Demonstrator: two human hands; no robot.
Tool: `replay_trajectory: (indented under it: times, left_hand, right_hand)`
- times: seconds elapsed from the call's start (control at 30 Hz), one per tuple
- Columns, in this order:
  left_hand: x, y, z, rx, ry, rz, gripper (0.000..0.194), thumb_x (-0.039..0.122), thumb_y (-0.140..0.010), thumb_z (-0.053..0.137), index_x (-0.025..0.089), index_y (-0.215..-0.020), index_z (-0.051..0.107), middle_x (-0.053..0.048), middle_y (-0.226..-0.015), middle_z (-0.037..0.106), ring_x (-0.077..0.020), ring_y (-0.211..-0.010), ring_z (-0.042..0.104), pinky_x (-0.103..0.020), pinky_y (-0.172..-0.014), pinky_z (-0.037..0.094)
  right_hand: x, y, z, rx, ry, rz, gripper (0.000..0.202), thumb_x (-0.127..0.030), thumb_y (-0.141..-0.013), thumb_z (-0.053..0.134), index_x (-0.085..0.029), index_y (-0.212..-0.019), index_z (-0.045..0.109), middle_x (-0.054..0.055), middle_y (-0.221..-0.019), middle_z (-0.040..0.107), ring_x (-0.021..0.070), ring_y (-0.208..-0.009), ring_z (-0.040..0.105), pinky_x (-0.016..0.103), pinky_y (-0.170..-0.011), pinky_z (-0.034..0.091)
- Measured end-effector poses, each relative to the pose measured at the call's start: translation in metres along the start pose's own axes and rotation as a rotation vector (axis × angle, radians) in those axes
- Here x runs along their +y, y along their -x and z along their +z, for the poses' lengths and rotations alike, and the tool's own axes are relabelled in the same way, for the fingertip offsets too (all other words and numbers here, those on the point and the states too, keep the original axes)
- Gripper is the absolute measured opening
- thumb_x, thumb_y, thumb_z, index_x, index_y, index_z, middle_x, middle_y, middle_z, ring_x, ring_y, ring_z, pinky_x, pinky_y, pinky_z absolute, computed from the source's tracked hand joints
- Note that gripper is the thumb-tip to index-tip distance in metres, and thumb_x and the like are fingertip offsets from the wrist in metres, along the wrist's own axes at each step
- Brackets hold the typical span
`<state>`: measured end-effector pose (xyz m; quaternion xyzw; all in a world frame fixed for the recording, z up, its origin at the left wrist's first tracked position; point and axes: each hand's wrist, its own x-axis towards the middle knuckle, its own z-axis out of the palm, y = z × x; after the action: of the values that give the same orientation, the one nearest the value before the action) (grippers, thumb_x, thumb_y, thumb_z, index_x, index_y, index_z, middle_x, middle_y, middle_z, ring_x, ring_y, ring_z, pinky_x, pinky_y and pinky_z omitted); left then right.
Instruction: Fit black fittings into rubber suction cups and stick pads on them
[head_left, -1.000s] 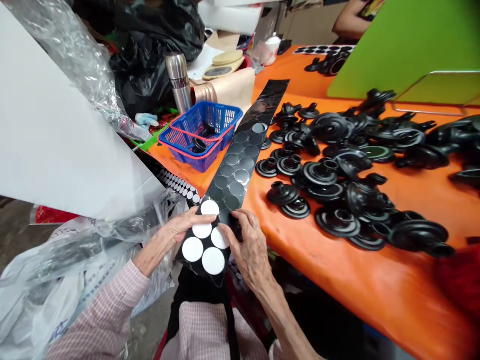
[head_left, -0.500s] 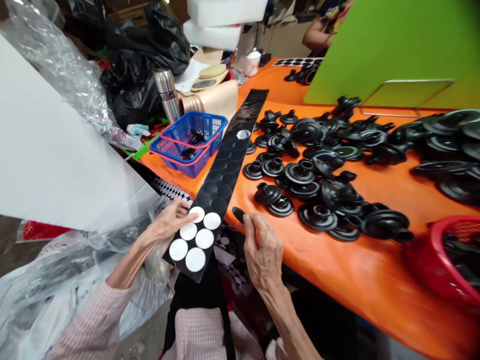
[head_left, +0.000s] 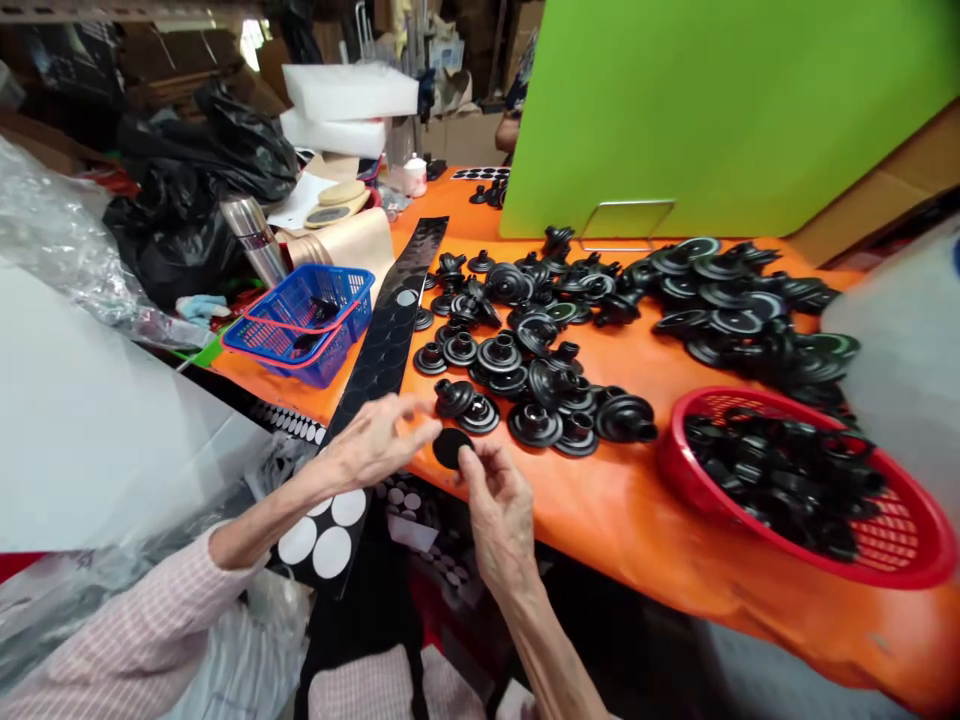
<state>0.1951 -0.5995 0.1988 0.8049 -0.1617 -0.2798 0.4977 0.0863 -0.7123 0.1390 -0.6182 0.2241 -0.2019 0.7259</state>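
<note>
Between the thumb and fingers of my right hand [head_left: 501,500] is a round black disc [head_left: 450,448], held by its edge above the front of the orange table. My left hand [head_left: 382,440] is beside the disc, fingers apart and slightly blurred, with nothing seen in it. Under my left arm runs a long black strip [head_left: 382,350] of round stickers; its near end shows white circles [head_left: 332,552] where discs are gone. Just beyond my hands lie several black ringed parts with short necks [head_left: 534,424], heaped on the table.
At the right stands a red basket [head_left: 675,450] full of small black parts. A blue basket [head_left: 330,365] with red handles sits left of the strip, near a steel flask [head_left: 255,240]. A green board [head_left: 675,110] rises at the back. White foam board [head_left: 112,420] fills the left.
My left hand has left the strip's near end and moved right, close to the disc in my right hand. The view has swung right, bringing more of the red basket into sight.
</note>
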Motion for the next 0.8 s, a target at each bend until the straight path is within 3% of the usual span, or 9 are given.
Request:
replay_trajectory:
  times: [0.07,0.1,0.17,0.23,0.33,0.5,0.67,0.8]
  left_hand:
    - [0.001,-0.022,0.008,0.172,-0.031,0.182,0.039,0.027,-0.061,0.08,0.026,-0.098,0.07,-0.005,-0.097,0.064,-0.0251,-0.095,0.059,-0.028,-0.076,0.045]
    - [0.0,-0.033,0.012,0.186,-0.006,0.257,0.046,0.021,-0.055,0.083,0.028,-0.099,0.07,-0.005,-0.105,0.063,-0.0277,-0.104,0.057,-0.029,-0.081,0.045]
    - [-0.006,-0.055,0.018,0.081,0.051,0.327,0.05,0.013,-0.048,0.084,0.028,-0.095,0.072,-0.005,-0.111,0.062,-0.0304,-0.114,0.053,-0.03,-0.088,0.044]
    - [-0.013,-0.071,0.019,0.006,0.104,0.288,0.041,0.012,-0.051,0.082,0.027,-0.089,0.073,-0.005,-0.104,0.064,-0.0294,-0.111,0.054,-0.031,-0.091,0.045]
    - [-0.019,-0.079,0.009,-0.001,0.18,0.156,0.025,0.02,-0.065,0.076,0.022,-0.089,0.073,-0.005,-0.094,0.065,-0.0247,-0.097,0.061,-0.034,-0.087,0.049]
    - [-0.016,-0.046,-0.008,-0.132,0.548,-0.068,0.025,0.028,-0.08,0.066,0.017,-0.102,0.068,-0.008,-0.096,0.069,-0.0209,-0.088,0.066,-0.039,-0.081,0.056]
    - [-0.018,-0.001,0.004,-0.141,0.736,-0.098,0.038,0.02,-0.077,0.07,0.019,-0.115,0.065,-0.008,-0.104,0.069,-0.0179,-0.085,0.067,-0.039,-0.08,0.058]
    - [-0.022,0.017,0.016,-0.108,0.813,-0.127,0.042,0.013,-0.074,0.071,0.02,-0.115,0.066,-0.006,-0.105,0.068,-0.0196,-0.087,0.067,-0.043,-0.08,0.059]
  right_hand:
    - [-0.003,-0.003,-0.009,0.051,-0.009,-0.011,0.025,-0.044,-0.083,0.06,-0.021,-0.079,0.055,-0.004,-0.069,0.053,0.011,-0.063,0.053,0.025,-0.064,0.049]
    - [-0.005,-0.003,-0.014,0.048,0.004,-0.01,0.024,-0.044,-0.082,0.061,-0.021,-0.079,0.056,-0.003,-0.071,0.054,0.0113,-0.066,0.053,0.025,-0.066,0.048]
    - [-0.004,-0.001,-0.025,0.014,0.047,0.011,0.024,-0.045,-0.081,0.062,-0.021,-0.081,0.059,-0.002,-0.077,0.056,0.0126,-0.071,0.054,0.025,-0.068,0.048]
    - [-0.001,0.0,-0.036,-0.02,0.082,0.045,0.026,-0.047,-0.081,0.061,-0.021,-0.084,0.061,0.0,-0.079,0.058,0.0139,-0.072,0.055,0.026,-0.067,0.048]
    - [0.007,-0.001,-0.048,-0.064,0.124,0.061,0.029,-0.049,-0.082,0.059,-0.021,-0.087,0.063,0.001,-0.079,0.061,0.0156,-0.073,0.057,0.028,-0.067,0.049]
    - [-0.001,-0.008,-0.046,-0.044,0.114,-0.028,0.032,-0.043,-0.08,0.064,-0.024,-0.104,0.057,-0.004,-0.072,0.055,0.013,-0.066,0.052,0.025,-0.063,0.045]
    - [-0.023,-0.007,-0.032,-0.136,-0.087,0.135,0.03,-0.048,-0.079,0.066,-0.021,-0.076,0.053,-0.004,-0.069,0.05,0.0099,-0.063,0.045,0.022,-0.062,0.042]
    - [-0.018,-0.003,-0.024,-0.082,-0.152,0.137,0.029,-0.047,-0.076,0.069,-0.02,-0.075,0.057,-0.002,-0.078,0.051,0.012,-0.074,0.049,0.025,-0.072,0.044]
